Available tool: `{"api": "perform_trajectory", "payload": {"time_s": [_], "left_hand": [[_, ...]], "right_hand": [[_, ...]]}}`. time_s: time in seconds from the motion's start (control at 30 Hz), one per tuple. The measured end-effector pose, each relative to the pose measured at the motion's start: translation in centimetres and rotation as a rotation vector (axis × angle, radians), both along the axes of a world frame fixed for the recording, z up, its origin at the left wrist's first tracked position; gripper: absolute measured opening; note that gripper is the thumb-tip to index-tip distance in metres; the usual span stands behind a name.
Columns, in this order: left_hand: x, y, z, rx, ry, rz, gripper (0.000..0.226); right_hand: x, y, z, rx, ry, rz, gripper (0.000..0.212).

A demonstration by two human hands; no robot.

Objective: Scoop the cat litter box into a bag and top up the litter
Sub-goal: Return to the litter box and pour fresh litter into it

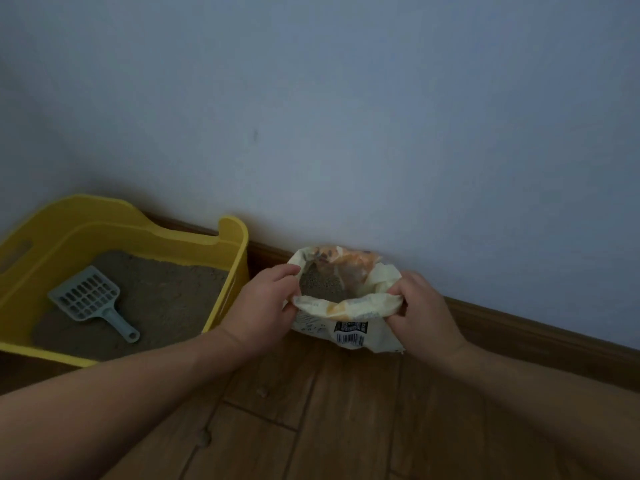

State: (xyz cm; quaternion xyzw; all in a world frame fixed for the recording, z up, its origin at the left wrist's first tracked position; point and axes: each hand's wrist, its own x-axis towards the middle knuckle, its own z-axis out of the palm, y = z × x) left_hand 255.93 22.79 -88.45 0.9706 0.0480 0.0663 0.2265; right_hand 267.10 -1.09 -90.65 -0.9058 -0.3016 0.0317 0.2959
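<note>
The light is dim and cold, with a blue-grey cast over everything. The plain pale wall (346, 116) above my left hand (266, 299) and right hand (420, 306) is lightest up to the right and darkens leftward, where a soft shadow sits behind the yellow plastic litter box (69, 237). The wide lens bows the brown wooden skirting board (519, 327) beyond my right hand. The print on the cream plastic litter bag (346, 306) between my hands is too soft to read.
</note>
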Motion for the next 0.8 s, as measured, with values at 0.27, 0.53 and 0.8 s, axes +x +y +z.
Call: {"api": "perform_trajectory", "payload": {"time_s": [0.27,0.53,0.8], "left_hand": [[0.8,-0.5,-2.6,0.022,0.111,0.0,0.012],[0.1,-0.4,-2.9,0.06,0.205,-0.091,0.017],[-0.6,0.1,-3.3,0.113,0.333,-0.201,0.035]], "right_hand": [[0.6,-0.4,-3.0,-0.04,0.101,-0.022,0.022],[-0.5,-1.6,-4.1,-0.114,0.138,0.015,0.021],[-1.7,-2.4,-4.5,-0.232,0.151,0.099,0.028]]}}
